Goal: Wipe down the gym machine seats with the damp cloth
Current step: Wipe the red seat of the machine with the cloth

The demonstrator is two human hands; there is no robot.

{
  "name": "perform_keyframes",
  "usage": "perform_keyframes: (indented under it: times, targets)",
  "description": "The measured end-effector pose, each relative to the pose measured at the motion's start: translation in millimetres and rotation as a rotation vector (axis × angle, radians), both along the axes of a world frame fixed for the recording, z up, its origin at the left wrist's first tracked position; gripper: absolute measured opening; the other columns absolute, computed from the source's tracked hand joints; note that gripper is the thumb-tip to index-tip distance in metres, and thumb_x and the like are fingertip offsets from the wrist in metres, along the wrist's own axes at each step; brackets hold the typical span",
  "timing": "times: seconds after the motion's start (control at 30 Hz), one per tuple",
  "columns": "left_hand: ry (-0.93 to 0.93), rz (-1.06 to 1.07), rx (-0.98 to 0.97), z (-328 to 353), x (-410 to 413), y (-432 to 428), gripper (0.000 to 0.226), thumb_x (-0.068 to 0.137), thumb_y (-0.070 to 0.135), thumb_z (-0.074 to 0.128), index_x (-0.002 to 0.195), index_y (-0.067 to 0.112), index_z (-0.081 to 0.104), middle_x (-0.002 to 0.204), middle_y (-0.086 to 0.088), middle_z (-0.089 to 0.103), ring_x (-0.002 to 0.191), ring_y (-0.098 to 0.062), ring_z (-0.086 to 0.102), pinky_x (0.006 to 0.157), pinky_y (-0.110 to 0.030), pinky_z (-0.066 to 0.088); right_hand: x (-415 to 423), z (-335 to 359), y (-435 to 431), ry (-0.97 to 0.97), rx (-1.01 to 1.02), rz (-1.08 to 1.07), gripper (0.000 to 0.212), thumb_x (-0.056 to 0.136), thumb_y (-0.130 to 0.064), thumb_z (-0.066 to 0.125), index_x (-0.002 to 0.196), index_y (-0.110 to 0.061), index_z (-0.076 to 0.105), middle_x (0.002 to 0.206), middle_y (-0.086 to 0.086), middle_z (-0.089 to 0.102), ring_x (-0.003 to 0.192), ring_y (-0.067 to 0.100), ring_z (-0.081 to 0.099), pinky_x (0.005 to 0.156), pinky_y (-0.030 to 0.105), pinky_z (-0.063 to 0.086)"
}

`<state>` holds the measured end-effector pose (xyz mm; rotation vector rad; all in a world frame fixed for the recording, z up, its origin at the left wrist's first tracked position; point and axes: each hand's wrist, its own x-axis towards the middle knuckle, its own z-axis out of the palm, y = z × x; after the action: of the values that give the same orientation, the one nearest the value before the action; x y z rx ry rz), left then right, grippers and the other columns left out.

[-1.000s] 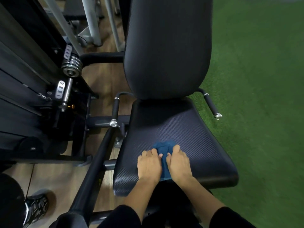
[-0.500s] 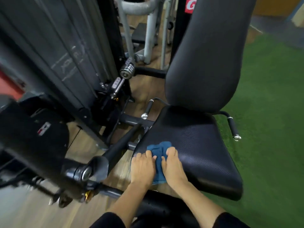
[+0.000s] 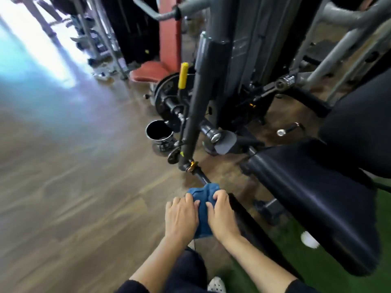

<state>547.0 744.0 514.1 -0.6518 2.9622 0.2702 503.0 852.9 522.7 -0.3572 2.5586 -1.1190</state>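
A blue cloth is bunched between my two hands, held in the air over the wooden floor, left of the machine. My left hand grips its left side and my right hand its right side. The black padded seat lies to the right of my hands, apart from the cloth. Its black backrest rises at the far right. The picture is blurred by motion.
A black machine arm with a yellow grip stands just beyond the cloth. A dark metal cup sits on the wooden floor. A red seat and grey frames stand farther back. Green turf lies under the seat.
Both hands have lifted the cloth off the black seat and carried it left, over the floor. My view has swung left and away from the seat.
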Motion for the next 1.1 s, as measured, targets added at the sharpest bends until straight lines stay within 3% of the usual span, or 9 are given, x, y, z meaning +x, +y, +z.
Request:
perform_keyframes:
  times: [0.1,0.2,0.43,0.6,0.7,0.83,0.9,1.1]
  targets:
    - [0.08,0.128,-0.022,-3.3,44.2,-41.9,0.02,0.094,0.034,0.048,0.08,0.019,0.052,0.07,-0.001,0.063,0.072,-0.025,0.061,0.065,-0.037,0.042,25.8,2.6,-48.8,0.015,-0.021,0.141,0.014,0.095,-0.018,0.049,0.095,-0.017,0.035,0.101,0.002,0.048,0.088,0.025,0.054,0.072,0.034,0.037]
    - [0.159,0.246,-0.086,-6.1,78.8,-88.9,0.022,0.089,0.03,0.051,0.07,0.019,0.049,0.056,0.0,0.057,0.056,-0.024,0.057,0.055,-0.035,0.042,45.7,2.6,-104.9,0.034,-0.053,0.273,0.014,0.095,-0.016,0.049,0.093,-0.016,0.035,0.098,0.002,0.046,0.086,0.024,0.051,0.073,0.033,0.038]
    - [0.222,0.427,-0.134,-17.6,119.8,-232.5,0.021,0.083,0.025,0.066,0.071,0.018,0.051,0.056,-0.001,0.059,0.059,-0.026,0.058,0.057,-0.037,0.043,72.5,-5.0,-263.7,0.025,-0.096,0.419,0.017,0.093,-0.013,0.051,0.093,-0.017,0.034,0.095,0.001,0.044,0.082,0.021,0.045,0.078,0.037,0.038]
    - [0.243,0.466,-0.21,-12.6,125.4,-355.9,0.027,0.089,0.033,0.041,0.068,0.018,0.049,0.054,0.001,0.057,0.057,-0.024,0.056,0.057,-0.035,0.042,75.0,-7.0,-386.5,0.022,-0.144,0.454,0.018,0.093,-0.015,0.052,0.091,-0.017,0.034,0.094,0.0,0.043,0.08,0.017,0.041,0.073,0.033,0.035]
    - [0.218,0.465,-0.198,-4.0,121.4,-418.1,0.022,0.085,0.026,0.062,0.069,0.017,0.051,0.055,0.0,0.058,0.058,-0.025,0.056,0.058,-0.037,0.042,70.7,-2.1,-449.2,0.02,-0.151,0.44,0.019,0.093,-0.016,0.052,0.092,-0.018,0.034,0.095,-0.002,0.044,0.08,0.015,0.04,0.068,0.025,0.026]
    - [0.21,0.448,-0.189,0.1,96.3,-485.8,0.021,0.086,0.025,0.062,0.07,0.016,0.052,0.057,-0.002,0.06,0.06,-0.026,0.056,0.06,-0.036,0.041,48.4,-0.6,-514.6,0.032,-0.162,0.39,0.02,0.093,-0.016,0.053,0.092,-0.018,0.033,0.095,0.0,0.044,0.081,0.017,0.042,0.068,0.024,0.026]
    - [0.216,0.433,-0.199,-1.3,78.4,-511.7,0.022,0.089,0.028,0.051,0.071,0.016,0.052,0.056,-0.002,0.059,0.06,-0.026,0.056,0.059,-0.036,0.041,31.3,-0.9,-538.9,0.039,-0.149,0.376,0.019,0.093,-0.017,0.053,0.092,-0.017,0.034,0.095,0.001,0.046,0.08,0.017,0.043,0.068,0.027,0.028]
    - [0.258,0.38,-0.199,-12.8,-10.1,-603.0,0.022,0.088,0.027,0.054,0.069,0.017,0.05,0.054,0.0,0.058,0.056,-0.024,0.055,0.056,-0.034,0.04,-53.8,-10.1,-627.8,0.067,-0.151,0.309,0.018,0.092,-0.016,0.054,0.092,-0.017,0.036,0.093,0.001,0.047,0.079,0.016,0.043,0.075,0.035,0.037]
